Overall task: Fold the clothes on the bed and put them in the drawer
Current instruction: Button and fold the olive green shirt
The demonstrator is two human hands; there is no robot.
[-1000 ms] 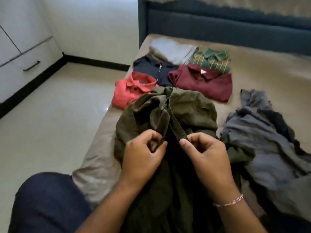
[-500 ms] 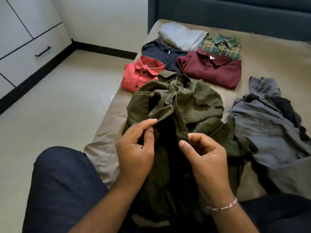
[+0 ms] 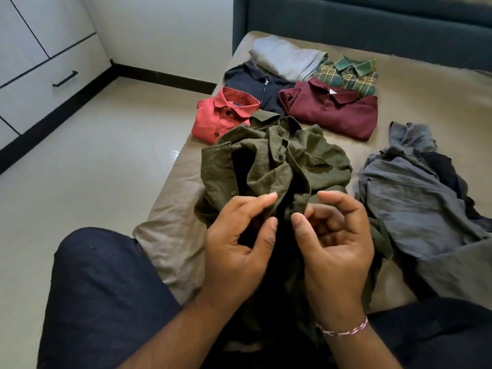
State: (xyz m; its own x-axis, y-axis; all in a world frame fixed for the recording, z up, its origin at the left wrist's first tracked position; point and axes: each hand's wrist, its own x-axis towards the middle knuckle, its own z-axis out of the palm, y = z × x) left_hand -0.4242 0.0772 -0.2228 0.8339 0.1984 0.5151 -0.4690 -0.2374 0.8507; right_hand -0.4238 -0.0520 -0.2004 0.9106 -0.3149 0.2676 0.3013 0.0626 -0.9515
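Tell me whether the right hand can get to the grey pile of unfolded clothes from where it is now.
Probably yes. The right hand sits at the olive shirt, and the grey pile lies just to its right on the bed with nothing between them. It would first have to let go of the shirt's edge.

Both forearms are bare to the lower edge of the frame, with no sleeves in view. The left hand (image 3: 234,251) wears nothing on its wrist or fingers. The right hand (image 3: 335,251) has a thin braided thread bracelet in pink, white and maroon (image 3: 343,328) round its wrist. The legs are clad in dark navy denim trousers (image 3: 106,302), filling the lower left and lower right of the frame.
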